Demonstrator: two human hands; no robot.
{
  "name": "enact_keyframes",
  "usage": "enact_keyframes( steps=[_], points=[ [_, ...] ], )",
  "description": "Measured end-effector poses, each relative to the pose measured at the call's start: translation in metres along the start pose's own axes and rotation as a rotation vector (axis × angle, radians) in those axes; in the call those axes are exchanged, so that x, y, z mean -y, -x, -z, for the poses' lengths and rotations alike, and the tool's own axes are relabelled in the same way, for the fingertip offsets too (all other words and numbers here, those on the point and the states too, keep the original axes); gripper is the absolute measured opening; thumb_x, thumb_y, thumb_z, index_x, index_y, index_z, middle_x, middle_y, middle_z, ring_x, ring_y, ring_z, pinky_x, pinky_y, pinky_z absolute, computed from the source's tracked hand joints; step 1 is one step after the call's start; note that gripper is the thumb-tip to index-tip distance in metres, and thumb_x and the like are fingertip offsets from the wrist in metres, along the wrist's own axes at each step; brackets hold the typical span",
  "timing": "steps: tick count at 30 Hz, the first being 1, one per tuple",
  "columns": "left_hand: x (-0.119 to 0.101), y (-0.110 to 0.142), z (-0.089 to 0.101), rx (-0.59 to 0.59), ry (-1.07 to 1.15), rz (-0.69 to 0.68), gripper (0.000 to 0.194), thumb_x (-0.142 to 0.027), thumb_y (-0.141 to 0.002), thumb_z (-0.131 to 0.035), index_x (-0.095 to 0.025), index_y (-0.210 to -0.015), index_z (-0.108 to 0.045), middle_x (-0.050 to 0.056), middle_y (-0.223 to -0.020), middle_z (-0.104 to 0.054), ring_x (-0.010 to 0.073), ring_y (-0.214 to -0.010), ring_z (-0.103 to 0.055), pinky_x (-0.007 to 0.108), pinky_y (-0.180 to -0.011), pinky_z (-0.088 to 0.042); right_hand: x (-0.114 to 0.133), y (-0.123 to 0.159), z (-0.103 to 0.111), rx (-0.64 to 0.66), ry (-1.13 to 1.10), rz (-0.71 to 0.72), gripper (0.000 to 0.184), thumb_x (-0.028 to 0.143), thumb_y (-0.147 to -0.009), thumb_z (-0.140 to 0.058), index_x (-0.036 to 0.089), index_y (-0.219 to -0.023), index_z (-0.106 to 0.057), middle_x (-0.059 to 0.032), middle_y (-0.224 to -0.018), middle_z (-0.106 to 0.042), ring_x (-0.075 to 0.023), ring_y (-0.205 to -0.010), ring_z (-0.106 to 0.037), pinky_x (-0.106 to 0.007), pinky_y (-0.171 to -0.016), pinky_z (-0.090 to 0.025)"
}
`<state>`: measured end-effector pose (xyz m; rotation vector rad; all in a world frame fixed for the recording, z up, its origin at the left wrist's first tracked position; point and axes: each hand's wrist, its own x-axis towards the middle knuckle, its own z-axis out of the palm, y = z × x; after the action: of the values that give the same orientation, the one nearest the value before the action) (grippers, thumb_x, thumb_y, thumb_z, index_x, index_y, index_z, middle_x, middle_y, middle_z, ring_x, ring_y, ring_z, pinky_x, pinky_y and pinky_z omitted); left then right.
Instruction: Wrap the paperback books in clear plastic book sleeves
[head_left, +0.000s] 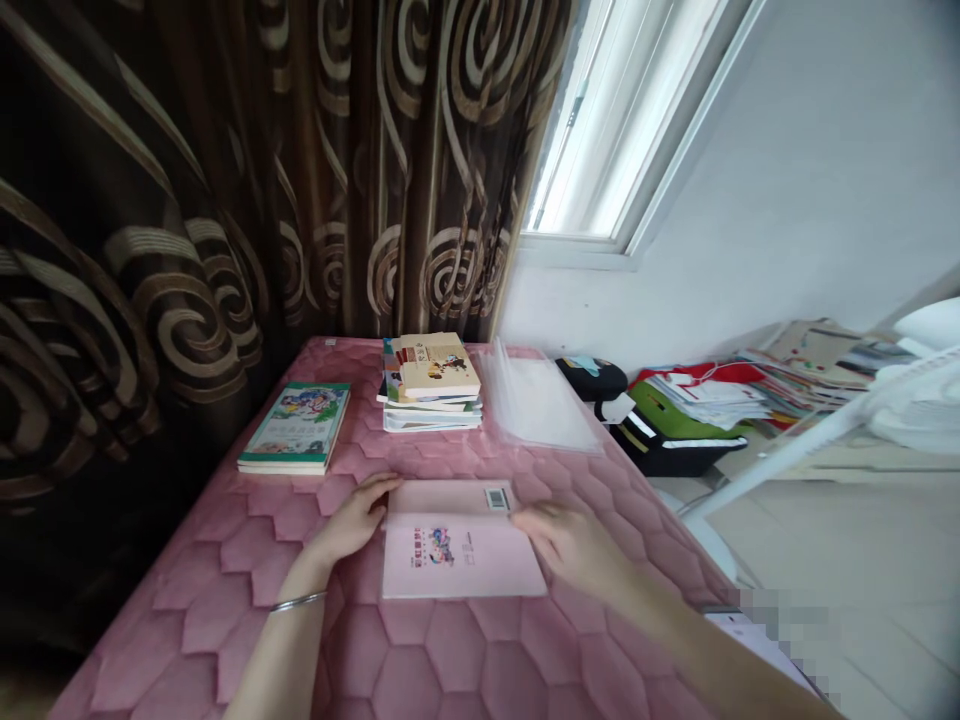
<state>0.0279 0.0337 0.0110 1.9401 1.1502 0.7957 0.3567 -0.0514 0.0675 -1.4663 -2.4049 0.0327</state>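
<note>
A pale pink book (465,560) lies on the quilted pink surface in front of me, printed with a small coloured picture and lettering, with a barcode near its far edge. A crease or band runs across its upper part. My left hand (364,518) holds the book's far left corner, fingers bent over the edge; a silver bangle circles that wrist. At the right edge, my right hand (561,540) grips the book with its fingers closed, just below the barcode. The undersides of the fingers are hidden.
Green-edged books (298,425) lie at the left. A stack of books (435,375) stands at the back, beside clear plastic sheets (544,400). Beyond the right edge are a green and black bag (679,425), piled papers and a white fan (787,440). A patterned curtain (360,180) hangs behind.
</note>
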Motion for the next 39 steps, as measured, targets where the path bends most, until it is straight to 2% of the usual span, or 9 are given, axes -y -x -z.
enact_keyframes(
  steps=[5,10,14,18,26,30,33,37,39],
  points=[
    [0.005,-0.007,-0.011,-0.128,0.014,0.05,0.037,-0.016,-0.08,-0.047,-0.017,-0.113,-0.064,0.01,-0.116,-0.068,0.0211,-0.109,-0.062,0.041,-0.103,-0.045,-0.026,-0.067,0.025,-0.174,0.059,-0.062,0.03,0.013,-0.089,-0.042,0.022,-0.087,-0.071,-0.0046,-0.085,-0.071,-0.017,-0.08,-0.064,-0.025,-0.072,-0.046],
    [0.012,-0.011,-0.021,-0.219,0.076,0.081,0.051,-0.019,-0.076,-0.056,-0.016,-0.127,-0.052,0.011,-0.114,-0.067,0.0201,-0.094,-0.066,0.04,-0.089,-0.054,-0.045,-0.127,0.027,-0.229,0.119,-0.157,0.026,0.027,-0.094,-0.048,0.02,-0.087,-0.071,-0.0056,-0.082,-0.072,-0.0219,-0.086,-0.059,-0.029,-0.077,-0.043],
    [0.014,-0.011,-0.022,-0.238,0.116,0.076,0.058,-0.019,-0.075,-0.058,-0.017,-0.131,-0.045,0.009,-0.11,-0.068,0.0187,-0.09,-0.067,0.039,-0.084,-0.056,-0.054,-0.155,0.019,-0.204,0.186,-0.143,0.023,0.027,-0.093,-0.051,0.019,-0.084,-0.072,-0.006,-0.087,-0.073,-0.0218,-0.085,-0.057,-0.031,-0.082,-0.041],
    [0.014,-0.011,-0.023,-0.249,0.136,0.085,0.05,-0.018,-0.073,-0.059,-0.016,-0.122,-0.049,0.011,-0.111,-0.067,0.0191,-0.089,-0.067,0.039,-0.082,-0.056,-0.06,-0.165,0.01,-0.22,0.223,-0.16,0.025,0.031,-0.093,-0.054,0.019,-0.08,-0.071,-0.0063,-0.086,-0.073,-0.0206,-0.081,-0.057,-0.032,-0.084,-0.04],
    [0.007,-0.01,-0.02,-0.235,0.022,0.067,0.015,-0.02,-0.075,-0.058,-0.018,-0.09,-0.059,0.006,-0.093,-0.066,0.0186,-0.085,-0.065,0.036,-0.08,-0.055,-0.062,-0.164,0.007,-0.276,0.221,-0.221,0.02,0.034,-0.091,-0.057,0.018,-0.084,-0.068,-0.0079,-0.086,-0.068,-0.0236,-0.087,-0.056,-0.032,-0.081,-0.042],
    [0.004,-0.011,-0.017,-0.225,0.014,0.029,0.013,-0.019,-0.075,-0.059,-0.019,-0.087,-0.064,0.006,-0.096,-0.065,0.0181,-0.089,-0.064,0.035,-0.082,-0.054,-0.054,-0.149,0.011,-0.347,0.188,-0.205,0.017,0.025,-0.089,-0.057,0.017,-0.102,-0.066,-0.0114,-0.101,-0.063,-0.0261,-0.098,-0.054,-0.035,-0.087,-0.044],
    [0.004,-0.012,-0.017,-0.231,0.021,0.024,0.013,-0.019,-0.074,-0.059,-0.018,-0.085,-0.064,0.006,-0.096,-0.065,0.0186,-0.089,-0.064,0.034,-0.081,-0.054,-0.036,-0.125,0.009,-0.35,0.019,-0.137,0.013,0.022,-0.089,-0.055,0.018,-0.097,-0.065,-0.0092,-0.101,-0.062,-0.0229,-0.1,-0.057,-0.034,-0.09,-0.045],
    [0.003,-0.013,-0.019,-0.242,0.013,0.019,0.01,-0.019,-0.074,-0.058,-0.019,-0.083,-0.064,0.005,-0.093,-0.065,0.0176,-0.086,-0.064,0.034,-0.081,-0.054,0.002,-0.075,-0.006,-0.169,-0.209,-0.021,0.014,0.022,-0.091,-0.053,0.022,-0.091,-0.067,-0.0046,-0.099,-0.065,-0.0176,-0.094,-0.062,-0.031,-0.085,-0.049],
    [0.004,-0.013,-0.019,-0.247,0.022,0.023,0.012,-0.018,-0.073,-0.058,-0.019,-0.083,-0.064,0.004,-0.093,-0.065,0.0166,-0.085,-0.064,0.033,-0.082,-0.053,0.023,-0.046,-0.016,-0.044,-0.238,0.057,0.016,0.022,-0.09,-0.053,0.022,-0.097,-0.068,-0.0055,-0.11,-0.066,-0.0181,-0.103,-0.061,-0.033,-0.09,-0.049]
  ],
)
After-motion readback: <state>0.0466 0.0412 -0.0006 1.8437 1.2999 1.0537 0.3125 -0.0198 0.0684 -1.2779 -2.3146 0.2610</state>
